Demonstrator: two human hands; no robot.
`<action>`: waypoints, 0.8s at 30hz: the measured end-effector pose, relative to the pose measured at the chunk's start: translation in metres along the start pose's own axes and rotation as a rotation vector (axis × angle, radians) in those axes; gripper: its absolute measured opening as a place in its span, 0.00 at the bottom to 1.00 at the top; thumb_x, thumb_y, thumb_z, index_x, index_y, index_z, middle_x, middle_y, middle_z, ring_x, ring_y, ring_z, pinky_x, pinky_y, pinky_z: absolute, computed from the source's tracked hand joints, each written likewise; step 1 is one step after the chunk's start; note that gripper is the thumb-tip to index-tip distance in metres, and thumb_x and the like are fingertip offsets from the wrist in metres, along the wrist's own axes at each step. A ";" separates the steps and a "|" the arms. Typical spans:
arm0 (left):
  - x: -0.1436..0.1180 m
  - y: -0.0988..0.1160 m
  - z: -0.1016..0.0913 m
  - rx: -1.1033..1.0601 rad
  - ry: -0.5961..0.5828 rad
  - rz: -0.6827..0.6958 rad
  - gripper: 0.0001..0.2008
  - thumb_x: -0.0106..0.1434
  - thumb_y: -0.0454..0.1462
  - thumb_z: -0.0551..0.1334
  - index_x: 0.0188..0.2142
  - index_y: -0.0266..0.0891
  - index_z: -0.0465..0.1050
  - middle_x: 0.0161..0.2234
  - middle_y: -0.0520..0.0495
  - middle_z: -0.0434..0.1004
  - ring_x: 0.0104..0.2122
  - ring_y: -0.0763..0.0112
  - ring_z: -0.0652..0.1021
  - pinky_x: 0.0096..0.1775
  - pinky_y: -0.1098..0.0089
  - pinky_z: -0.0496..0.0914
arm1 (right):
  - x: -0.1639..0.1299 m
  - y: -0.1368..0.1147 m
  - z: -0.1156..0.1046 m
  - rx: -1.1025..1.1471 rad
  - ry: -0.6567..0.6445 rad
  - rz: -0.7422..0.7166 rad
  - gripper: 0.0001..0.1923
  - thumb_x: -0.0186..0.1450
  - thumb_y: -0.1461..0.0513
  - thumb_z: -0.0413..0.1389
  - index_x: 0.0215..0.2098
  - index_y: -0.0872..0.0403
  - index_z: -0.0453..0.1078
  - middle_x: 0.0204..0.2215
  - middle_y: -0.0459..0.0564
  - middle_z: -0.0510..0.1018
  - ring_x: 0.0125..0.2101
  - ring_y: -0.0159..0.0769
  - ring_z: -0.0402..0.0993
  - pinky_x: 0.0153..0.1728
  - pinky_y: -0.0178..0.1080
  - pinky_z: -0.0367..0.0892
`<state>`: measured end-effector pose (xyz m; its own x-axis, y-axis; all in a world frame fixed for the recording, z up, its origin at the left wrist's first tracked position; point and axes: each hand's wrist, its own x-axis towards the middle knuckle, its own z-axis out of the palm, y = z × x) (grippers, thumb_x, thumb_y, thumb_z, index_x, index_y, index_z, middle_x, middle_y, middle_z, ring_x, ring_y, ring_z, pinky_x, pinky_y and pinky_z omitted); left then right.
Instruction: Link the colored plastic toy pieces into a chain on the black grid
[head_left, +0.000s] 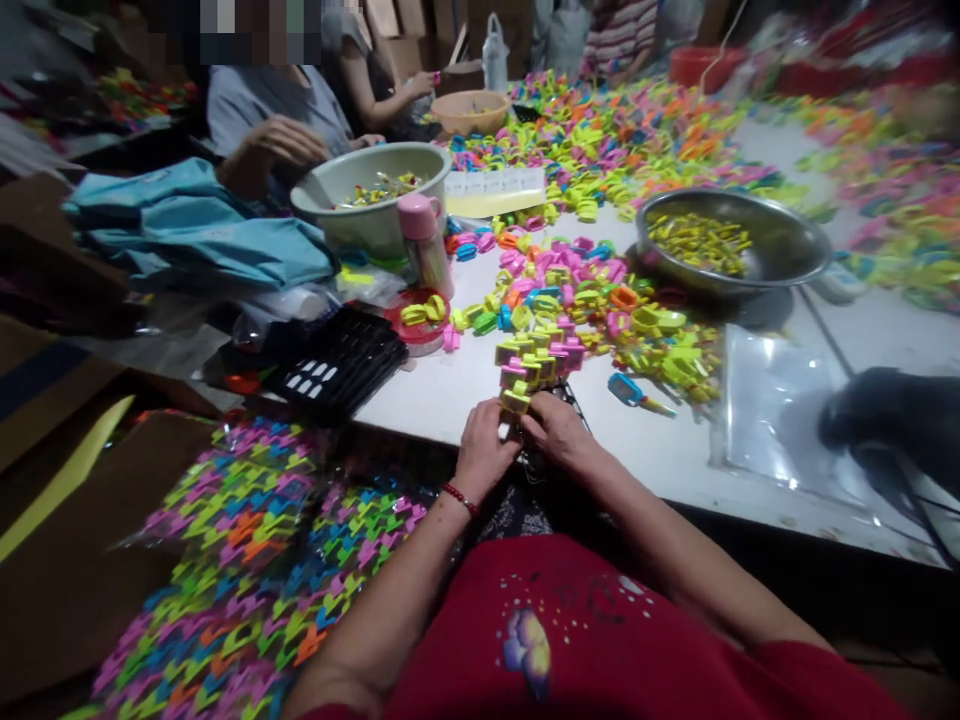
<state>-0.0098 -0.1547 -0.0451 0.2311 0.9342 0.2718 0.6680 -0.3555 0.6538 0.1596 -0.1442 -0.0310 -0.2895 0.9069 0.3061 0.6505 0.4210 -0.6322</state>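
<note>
At the table's near edge, my left hand and my right hand come together at the near end of a dark tray. Upright yellow and pink plastic toy watches stand on it in close rows. The fingers of both hands are curled in around the nearest yellow watch, and a small pale bit shows by my left fingertips. Which fingers grip the watch and which grip the tray is partly hidden. A blue toy watch lies on the table to the right.
Loose colourful watches heap beyond the tray. A metal bowl holds small yellow pieces. Left are stacked black trays, a pink-capped bottle and a pale green basin. Clear bags lie right; packed watches sit below. Co-workers sit opposite.
</note>
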 end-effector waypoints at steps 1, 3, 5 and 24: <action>0.002 0.000 -0.002 -0.013 -0.011 -0.001 0.15 0.57 0.33 0.65 0.45 0.38 0.69 0.44 0.44 0.71 0.45 0.61 0.71 0.48 0.61 0.68 | -0.007 0.005 -0.013 0.001 0.042 0.002 0.11 0.68 0.62 0.53 0.48 0.54 0.70 0.40 0.54 0.76 0.41 0.39 0.73 0.43 0.39 0.69; 0.005 -0.001 -0.006 -0.068 -0.029 -0.007 0.13 0.59 0.36 0.65 0.44 0.39 0.70 0.43 0.45 0.71 0.44 0.63 0.72 0.47 0.63 0.69 | -0.027 0.020 -0.044 -0.123 0.142 0.090 0.15 0.68 0.59 0.53 0.52 0.55 0.68 0.43 0.55 0.75 0.39 0.39 0.73 0.42 0.40 0.69; 0.010 -0.003 -0.008 -0.137 -0.047 -0.012 0.09 0.61 0.37 0.64 0.41 0.39 0.72 0.40 0.47 0.71 0.41 0.66 0.73 0.43 0.67 0.69 | -0.049 0.042 -0.077 -0.360 0.188 0.248 0.16 0.68 0.59 0.52 0.52 0.56 0.69 0.45 0.58 0.73 0.35 0.39 0.73 0.38 0.41 0.69; 0.023 -0.012 0.002 -0.187 -0.175 -0.042 0.08 0.64 0.37 0.60 0.38 0.41 0.77 0.37 0.50 0.80 0.36 0.71 0.77 0.37 0.74 0.67 | -0.011 0.004 -0.016 0.045 -0.027 0.169 0.09 0.64 0.61 0.49 0.37 0.53 0.71 0.31 0.52 0.78 0.30 0.39 0.73 0.33 0.37 0.66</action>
<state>-0.0110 -0.1291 -0.0475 0.3358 0.9335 0.1257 0.5408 -0.3004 0.7857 0.1761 -0.1526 -0.0255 -0.1979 0.9647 0.1736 0.6594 0.2620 -0.7046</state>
